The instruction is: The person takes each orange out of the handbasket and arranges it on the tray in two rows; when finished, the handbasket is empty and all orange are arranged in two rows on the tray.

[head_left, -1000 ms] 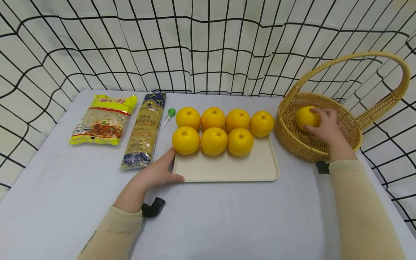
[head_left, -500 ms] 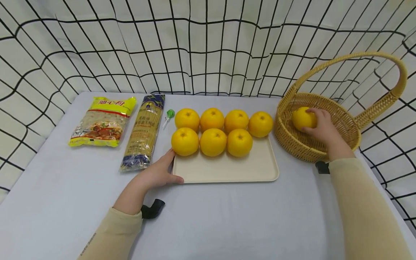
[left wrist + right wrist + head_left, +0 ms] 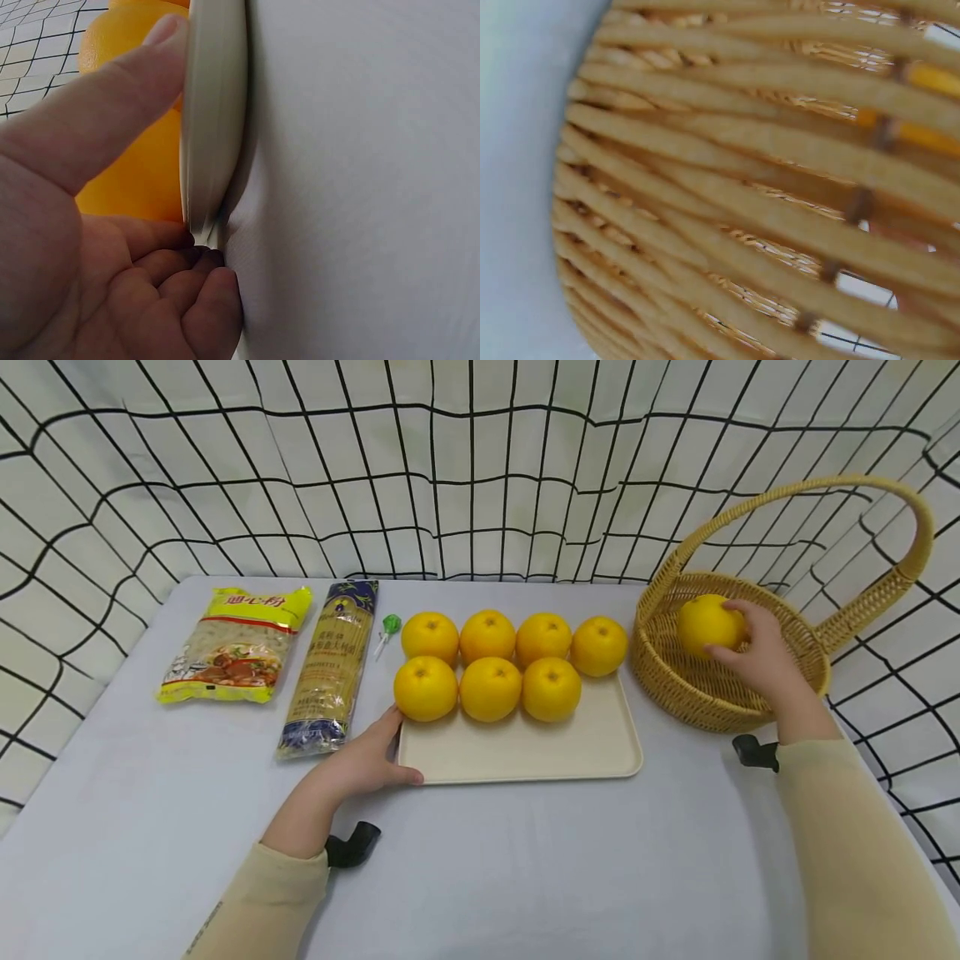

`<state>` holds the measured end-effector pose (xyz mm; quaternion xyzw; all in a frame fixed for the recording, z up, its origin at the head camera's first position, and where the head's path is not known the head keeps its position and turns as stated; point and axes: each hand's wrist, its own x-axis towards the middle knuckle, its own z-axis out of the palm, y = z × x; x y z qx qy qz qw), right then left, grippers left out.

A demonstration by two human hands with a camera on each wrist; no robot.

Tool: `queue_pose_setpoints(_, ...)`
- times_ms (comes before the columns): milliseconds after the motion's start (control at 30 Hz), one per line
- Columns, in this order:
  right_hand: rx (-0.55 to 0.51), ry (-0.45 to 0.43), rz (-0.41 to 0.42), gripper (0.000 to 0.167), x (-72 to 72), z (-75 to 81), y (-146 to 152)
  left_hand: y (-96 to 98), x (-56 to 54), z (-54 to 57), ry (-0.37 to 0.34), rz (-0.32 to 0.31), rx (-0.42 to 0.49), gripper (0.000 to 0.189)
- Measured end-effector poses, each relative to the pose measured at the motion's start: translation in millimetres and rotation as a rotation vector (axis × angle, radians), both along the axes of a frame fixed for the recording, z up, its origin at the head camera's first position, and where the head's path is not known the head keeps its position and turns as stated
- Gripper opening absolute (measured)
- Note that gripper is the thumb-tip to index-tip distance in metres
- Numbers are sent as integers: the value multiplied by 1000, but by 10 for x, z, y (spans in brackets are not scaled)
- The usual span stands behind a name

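Observation:
Inside the wicker basket (image 3: 697,714) at the right, my right hand (image 3: 765,656) grips an orange (image 3: 705,625), thumb on the near side and fingers on the far side. The basket's weave fills the right wrist view and mostly hides that hand; bits of orange colour (image 3: 930,79) show through its gaps. My left hand (image 3: 363,760) holds the near left corner of a cream tray (image 3: 517,752). In the left wrist view, the thumb (image 3: 97,112) lies against the tray's rim and the other fingers curl at its edge. Several oranges (image 3: 491,689) sit in two rows on the tray.
Left of the tray lie a green lollipop (image 3: 391,625), a long spaghetti packet (image 3: 330,668) and a yellow-ended food bag (image 3: 236,645). The basket's tall handle (image 3: 847,485) arches over its opening. Black grid netting (image 3: 472,485) surrounds the white table.
The right hand and its orange first shifted slightly left in the basket, then slightly up and right. The left hand stays at the tray corner. The view has shifted a little.

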<state>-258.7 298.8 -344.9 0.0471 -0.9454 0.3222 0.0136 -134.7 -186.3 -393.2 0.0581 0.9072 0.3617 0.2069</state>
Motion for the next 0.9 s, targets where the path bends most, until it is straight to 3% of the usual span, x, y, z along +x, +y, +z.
queue_pose_setpoints(300, -129, 100, -24, 82, 220, 86, -98, -9, -6, -7, 14, -8, 17, 108)
queue_pose_setpoints(500, -172, 144, -31, 82, 374, 108, -234, -12, -8, -21, 11, -12, 13, 109)
queue_pose_setpoints(667, -288, 200, 28, 82, 448, 126, -390, -10, -7, -16, 5, -10, 21, 108)
queue_pose_setpoints(900, -419, 202, 132, 81, 541, 118, -619, -4, -6, -2, 5, -10, 22, 109)
